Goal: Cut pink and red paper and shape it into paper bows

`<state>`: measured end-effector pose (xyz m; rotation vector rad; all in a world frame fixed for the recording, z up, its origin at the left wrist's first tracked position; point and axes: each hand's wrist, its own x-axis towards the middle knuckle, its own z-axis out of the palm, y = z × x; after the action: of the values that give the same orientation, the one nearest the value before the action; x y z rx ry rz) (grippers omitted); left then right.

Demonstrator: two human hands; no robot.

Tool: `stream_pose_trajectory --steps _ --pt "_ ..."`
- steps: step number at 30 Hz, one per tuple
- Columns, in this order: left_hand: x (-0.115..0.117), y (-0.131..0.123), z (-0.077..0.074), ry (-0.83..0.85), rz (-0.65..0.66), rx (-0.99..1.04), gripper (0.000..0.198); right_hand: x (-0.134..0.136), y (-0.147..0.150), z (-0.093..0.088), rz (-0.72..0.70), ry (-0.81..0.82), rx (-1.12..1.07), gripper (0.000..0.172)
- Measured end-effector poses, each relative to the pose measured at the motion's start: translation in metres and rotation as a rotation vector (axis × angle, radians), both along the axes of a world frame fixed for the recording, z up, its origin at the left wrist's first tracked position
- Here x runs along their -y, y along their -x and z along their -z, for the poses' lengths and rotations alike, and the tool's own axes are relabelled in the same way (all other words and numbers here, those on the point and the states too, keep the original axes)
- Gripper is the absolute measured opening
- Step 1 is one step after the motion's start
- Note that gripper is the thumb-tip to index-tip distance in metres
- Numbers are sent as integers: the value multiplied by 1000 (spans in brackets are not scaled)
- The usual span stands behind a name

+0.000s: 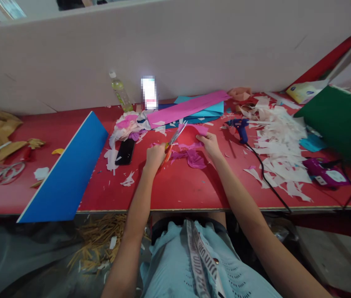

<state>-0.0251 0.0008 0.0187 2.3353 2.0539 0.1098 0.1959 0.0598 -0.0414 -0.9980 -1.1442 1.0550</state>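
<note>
My left hand (pixel 156 155) is closed around the orange handles of a pair of scissors (pixel 175 137), whose blades point up and away. A piece of pink paper (pixel 197 130) is pinched in my right hand (pixel 210 145), its left end beside the scissor blades. Whether the blades touch the paper I cannot tell. Below it, crumpled pink scraps (pixel 194 159) lie on the red table (pixel 175 190). A black phone (pixel 125 151) rests flat to the left of my left hand.
Folded pink sheets (pixel 190 108) lie over blue ones at the back, near a bottle (pixel 121 92) and a lit screen (pixel 149 92). A blue glue gun (pixel 239 128) and white paper pieces (pixel 282 145) are on the right. Blue (pixel 70 174) and green panels (pixel 339 124) stand at the sides.
</note>
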Motion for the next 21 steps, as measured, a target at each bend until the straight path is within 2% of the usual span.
stream_pose_trajectory --steps 6,15,21 --pt "2 1 -5 13 13 -34 35 -5 -6 6 2 -2 90 25" --pt "0 7 -4 -3 33 -28 38 -6 -9 5 -42 8 68 25" --pt "0 9 -3 -40 -22 48 34 -4 -6 4 -39 26 126 23"
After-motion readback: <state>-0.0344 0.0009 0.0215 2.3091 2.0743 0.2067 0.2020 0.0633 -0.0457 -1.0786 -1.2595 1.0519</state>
